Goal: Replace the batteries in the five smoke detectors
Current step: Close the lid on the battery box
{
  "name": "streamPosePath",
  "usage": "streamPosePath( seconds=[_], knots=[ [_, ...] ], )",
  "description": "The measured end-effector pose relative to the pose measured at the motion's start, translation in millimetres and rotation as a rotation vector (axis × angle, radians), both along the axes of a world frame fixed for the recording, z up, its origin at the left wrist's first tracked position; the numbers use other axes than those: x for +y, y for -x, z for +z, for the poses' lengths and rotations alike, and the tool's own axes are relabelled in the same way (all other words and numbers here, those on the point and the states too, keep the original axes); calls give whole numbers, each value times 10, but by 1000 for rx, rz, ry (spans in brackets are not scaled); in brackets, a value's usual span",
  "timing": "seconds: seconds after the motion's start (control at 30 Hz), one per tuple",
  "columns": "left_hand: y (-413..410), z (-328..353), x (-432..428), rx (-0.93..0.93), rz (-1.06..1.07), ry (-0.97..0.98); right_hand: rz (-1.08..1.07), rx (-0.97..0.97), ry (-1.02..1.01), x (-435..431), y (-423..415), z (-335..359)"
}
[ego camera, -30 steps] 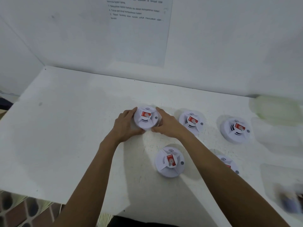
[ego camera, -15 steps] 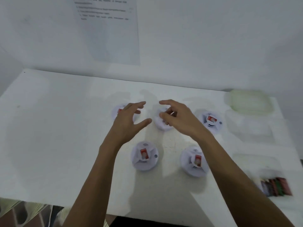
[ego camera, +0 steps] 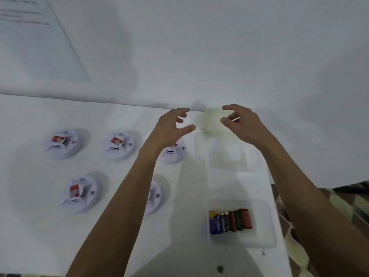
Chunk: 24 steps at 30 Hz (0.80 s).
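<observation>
Smoke detectors (ego camera: 61,143), five of them, are lying on the white table (ego camera: 30,226), all to the left of the left hand (ego camera: 169,128) and mostly closer to the person than it. One is peeking out from under that wrist and another is partly hiding behind the left forearm. Both hands are hovering wide, with fingers spread and slightly bent, holding nothing. The right hand (ego camera: 244,124) is facing the left one across a pale greenish translucent container (ego camera: 211,124), which is sitting between them against the wall (ego camera: 219,56). It is blurred, so I cannot tell its long axis. Both hands are seeming equally near to it, the right fingertips perhaps touching. I am judging that the next grasp is aiming there. Below the right hand, toward the person, a clear tray (ego camera: 229,156) and then a clear box (ego camera: 265,236) of mixed batteries (ego camera: 230,220) are waiting. A printed sheet (ego camera: 40,41) is hanging on the wall, far to the left.
</observation>
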<state>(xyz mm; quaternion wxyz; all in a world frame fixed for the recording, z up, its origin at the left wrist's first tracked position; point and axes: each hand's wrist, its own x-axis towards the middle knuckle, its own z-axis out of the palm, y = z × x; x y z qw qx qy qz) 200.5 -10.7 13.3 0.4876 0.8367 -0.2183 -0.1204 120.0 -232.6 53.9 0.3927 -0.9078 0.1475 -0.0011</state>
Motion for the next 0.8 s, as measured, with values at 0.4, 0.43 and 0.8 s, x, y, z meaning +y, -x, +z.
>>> streamPosePath(
  seconds=[0.4,0.43,0.8],
  knots=[
    [-288,-448,-1219,5,30,-440,16,237,111,-1044,-140,-490],
    [-311,-468,-1272,8,31,-477,12,251,80,-1056,-160,-524],
    [-335,-442,-1339,12,140,-393,-106,118,-59,-997,-225,-608]
  ],
)
